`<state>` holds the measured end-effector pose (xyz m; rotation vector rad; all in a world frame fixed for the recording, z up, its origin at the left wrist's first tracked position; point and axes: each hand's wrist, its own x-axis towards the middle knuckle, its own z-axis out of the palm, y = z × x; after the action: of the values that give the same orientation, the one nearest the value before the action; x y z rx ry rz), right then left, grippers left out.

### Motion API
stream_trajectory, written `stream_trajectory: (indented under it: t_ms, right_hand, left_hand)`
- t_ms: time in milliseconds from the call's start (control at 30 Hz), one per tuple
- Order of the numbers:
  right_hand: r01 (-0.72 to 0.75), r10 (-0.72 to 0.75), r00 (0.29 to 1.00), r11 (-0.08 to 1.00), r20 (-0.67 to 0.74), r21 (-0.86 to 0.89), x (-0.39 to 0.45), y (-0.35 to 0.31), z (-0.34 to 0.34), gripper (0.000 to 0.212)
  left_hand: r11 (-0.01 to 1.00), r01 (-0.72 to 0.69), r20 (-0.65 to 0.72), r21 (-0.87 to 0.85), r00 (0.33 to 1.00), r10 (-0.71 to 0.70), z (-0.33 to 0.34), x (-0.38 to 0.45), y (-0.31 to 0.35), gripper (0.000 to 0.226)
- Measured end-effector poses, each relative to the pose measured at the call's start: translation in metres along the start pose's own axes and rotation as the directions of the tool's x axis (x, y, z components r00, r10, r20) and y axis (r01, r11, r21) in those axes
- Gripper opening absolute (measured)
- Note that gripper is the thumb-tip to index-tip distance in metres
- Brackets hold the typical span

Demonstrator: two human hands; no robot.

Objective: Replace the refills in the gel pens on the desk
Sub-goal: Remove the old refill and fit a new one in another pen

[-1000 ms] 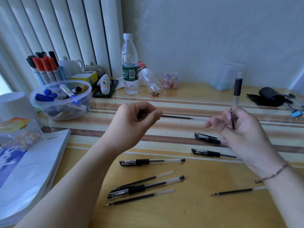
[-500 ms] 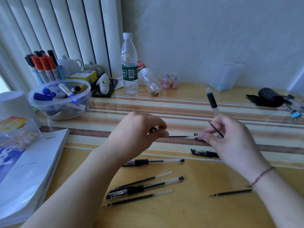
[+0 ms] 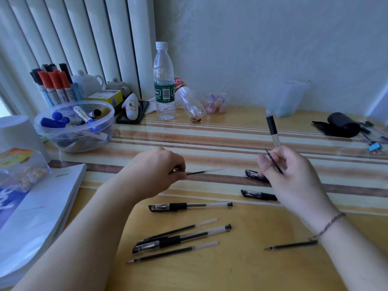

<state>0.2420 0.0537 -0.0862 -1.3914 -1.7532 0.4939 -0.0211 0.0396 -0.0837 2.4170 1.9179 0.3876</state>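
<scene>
My left hand pinches a thin refill that points right, just above the striped desk. My right hand holds an empty clear pen barrel with a black grip, nearly upright, and a second dark refill slants between its fingers. Two black pen caps lie left of that hand. Whole gel pens and loose refills lie near the desk's front.
A clear bowl of markers and a marker holder stand at the back left, with a water bottle mid-back. A white book lies at the left edge. A black pouch sits far right.
My right hand has lifted a little with the barrel, which now stands more upright. My left hand has drawn its refill leftward, widening the gap between the hands.
</scene>
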Motion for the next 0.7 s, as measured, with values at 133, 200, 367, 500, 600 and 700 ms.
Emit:
stream_trajectory:
  t_ms: [133,200,367,500,600,700]
  right_hand:
    - [-0.089,0.072,0.989,0.987,0.129,0.131,-0.002,-0.003,0.002,0.027]
    - [-0.118,0.085,0.981,0.975,0.177,0.187,-0.002,-0.004,0.002,0.029]
    - [0.124,-0.125,0.986,0.992,0.108,0.015,-0.009,-0.010,0.007,0.016]
    - [0.234,-0.215,0.968,0.962,0.132,-0.144,-0.022,-0.016,0.018,0.011]
    - [0.212,-0.204,0.966,0.976,0.161,-0.037,-0.025,-0.018,0.022,0.007]
    - [0.147,-0.165,0.968,0.983,0.187,0.110,-0.027,-0.023,0.021,0.010]
  left_hand:
    - [0.998,0.053,0.044,-0.018,0.998,-0.052,0.006,0.003,-0.001,0.015]
    - [0.996,0.076,0.045,-0.035,0.996,-0.074,0.004,0.003,-0.002,0.016]
    - [0.938,0.019,-0.187,-0.346,0.978,-0.089,-0.003,0.000,0.020,0.017]
    - [0.667,-0.206,-0.307,-0.716,0.951,-0.035,0.010,-0.008,0.071,0.013]
    - [0.541,-0.330,-0.339,-0.774,0.937,0.087,0.020,-0.011,0.079,0.013]
    - [0.493,-0.348,-0.361,-0.797,0.930,0.074,0.024,-0.012,0.078,0.010]
